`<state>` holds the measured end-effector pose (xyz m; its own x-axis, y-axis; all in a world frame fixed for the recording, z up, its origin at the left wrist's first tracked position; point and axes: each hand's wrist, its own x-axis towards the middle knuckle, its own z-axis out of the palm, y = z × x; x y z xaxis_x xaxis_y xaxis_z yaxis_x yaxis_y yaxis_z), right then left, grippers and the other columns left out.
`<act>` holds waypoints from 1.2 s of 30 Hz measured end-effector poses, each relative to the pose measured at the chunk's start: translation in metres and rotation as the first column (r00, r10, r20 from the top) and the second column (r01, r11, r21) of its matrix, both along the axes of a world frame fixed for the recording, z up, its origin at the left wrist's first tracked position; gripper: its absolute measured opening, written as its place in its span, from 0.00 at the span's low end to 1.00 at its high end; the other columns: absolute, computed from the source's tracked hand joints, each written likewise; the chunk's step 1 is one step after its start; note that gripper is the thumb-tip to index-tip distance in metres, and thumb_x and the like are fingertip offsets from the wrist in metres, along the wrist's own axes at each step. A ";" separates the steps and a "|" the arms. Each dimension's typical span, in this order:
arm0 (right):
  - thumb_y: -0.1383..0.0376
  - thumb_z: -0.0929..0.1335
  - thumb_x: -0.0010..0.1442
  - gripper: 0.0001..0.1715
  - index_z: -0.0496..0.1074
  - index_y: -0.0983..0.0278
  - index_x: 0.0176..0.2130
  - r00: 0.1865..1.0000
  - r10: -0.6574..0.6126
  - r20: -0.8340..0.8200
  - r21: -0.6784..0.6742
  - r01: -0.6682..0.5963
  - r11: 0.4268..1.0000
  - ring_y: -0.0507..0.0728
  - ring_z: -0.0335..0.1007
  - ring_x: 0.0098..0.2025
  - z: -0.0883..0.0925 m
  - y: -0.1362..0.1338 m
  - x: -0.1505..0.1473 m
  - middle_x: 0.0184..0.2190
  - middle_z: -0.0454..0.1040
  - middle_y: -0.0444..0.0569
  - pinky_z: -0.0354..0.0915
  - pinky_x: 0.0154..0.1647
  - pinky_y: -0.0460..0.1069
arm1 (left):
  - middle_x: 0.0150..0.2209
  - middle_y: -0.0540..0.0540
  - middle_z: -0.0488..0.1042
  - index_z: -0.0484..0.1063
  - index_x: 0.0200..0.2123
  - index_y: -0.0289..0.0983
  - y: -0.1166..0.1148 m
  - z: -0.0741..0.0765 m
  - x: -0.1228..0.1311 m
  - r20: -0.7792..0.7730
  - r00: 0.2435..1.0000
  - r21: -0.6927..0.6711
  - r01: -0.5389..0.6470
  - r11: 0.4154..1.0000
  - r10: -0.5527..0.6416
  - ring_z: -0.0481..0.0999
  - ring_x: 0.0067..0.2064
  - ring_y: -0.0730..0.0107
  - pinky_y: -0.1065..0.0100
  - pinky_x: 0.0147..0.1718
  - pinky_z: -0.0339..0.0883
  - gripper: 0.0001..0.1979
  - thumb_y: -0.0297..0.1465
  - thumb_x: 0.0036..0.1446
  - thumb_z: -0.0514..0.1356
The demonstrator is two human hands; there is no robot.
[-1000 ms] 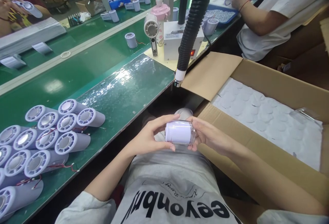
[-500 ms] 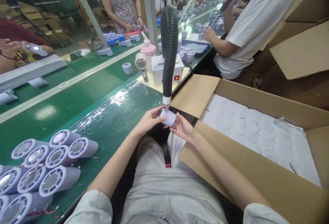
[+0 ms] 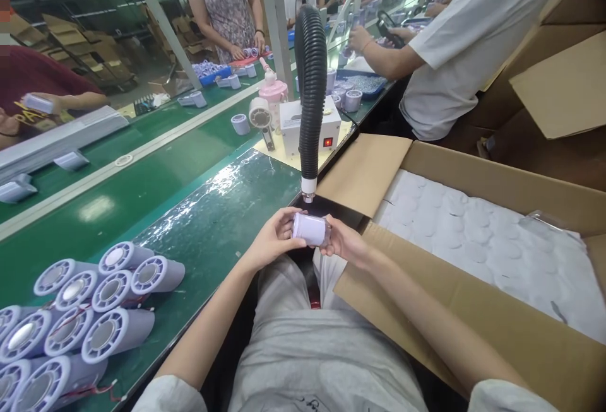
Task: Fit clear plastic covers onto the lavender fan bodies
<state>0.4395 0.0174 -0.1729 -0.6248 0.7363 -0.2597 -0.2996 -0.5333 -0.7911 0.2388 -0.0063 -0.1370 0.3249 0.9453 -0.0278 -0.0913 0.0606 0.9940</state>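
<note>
Between my two hands, above my lap, lies a lavender cylindrical fan housing [image 3: 310,229] on its side, with a clear rim at its right end. My left hand [image 3: 272,238] grips the left end, thumb along the lower edge. Around the clear right end are the fingers of my right hand [image 3: 346,241]. Just above the housing, apart from it, hangs a white-and-clear nozzle [image 3: 308,188] on a black corrugated hose [image 3: 312,90]. Several similar lavender housings [image 3: 118,334] with round grilles and red wires are piled on the green bench at the left.
An open cardboard box [image 3: 454,301] with a white padded layer stands at my right. Behind the nozzle sit a white machine [image 3: 291,128] with a lit red switch, a handheld fan [image 3: 261,115] and a pink bottle [image 3: 274,93]. Co-workers sit along the green conveyor [image 3: 165,172].
My hands have drawn the fan housing down from the nozzle, leaving a gap. A co-worker's arm at the right has reached farther forward. At the left, another person has turned a lavender part.
</note>
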 end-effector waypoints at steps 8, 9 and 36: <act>0.55 0.69 0.63 0.17 0.62 0.61 0.45 0.967 0.056 0.249 0.361 -0.146 0.921 0.51 0.70 0.33 0.060 -0.060 0.036 0.40 0.70 0.46 0.68 0.35 0.47 | 0.61 0.38 0.64 0.61 0.61 0.45 -0.064 0.006 0.001 -0.022 0.986 0.108 0.168 0.980 -0.167 0.67 0.61 0.54 0.56 0.58 0.64 0.42 0.25 0.42 0.72; 0.54 0.68 0.64 0.17 0.62 0.61 0.45 0.956 0.064 0.285 0.382 -0.175 0.907 0.51 0.70 0.33 0.065 -0.064 0.039 0.40 0.70 0.46 0.68 0.35 0.47 | 0.61 0.38 0.65 0.62 0.60 0.45 -0.068 0.008 0.003 -0.034 0.985 0.119 0.173 0.978 -0.170 0.68 0.60 0.54 0.56 0.58 0.64 0.42 0.26 0.42 0.72; 0.35 0.50 0.62 0.46 0.72 0.70 0.37 0.884 0.451 0.122 -0.160 -0.431 0.888 0.52 0.72 0.20 0.055 -0.082 0.035 0.24 0.75 0.53 0.69 0.18 0.42 | 0.57 0.43 0.67 0.65 0.59 0.48 -0.099 0.027 0.012 -0.212 0.972 0.205 0.142 0.968 -0.098 0.68 0.57 0.57 0.61 0.53 0.67 0.33 0.30 0.50 0.68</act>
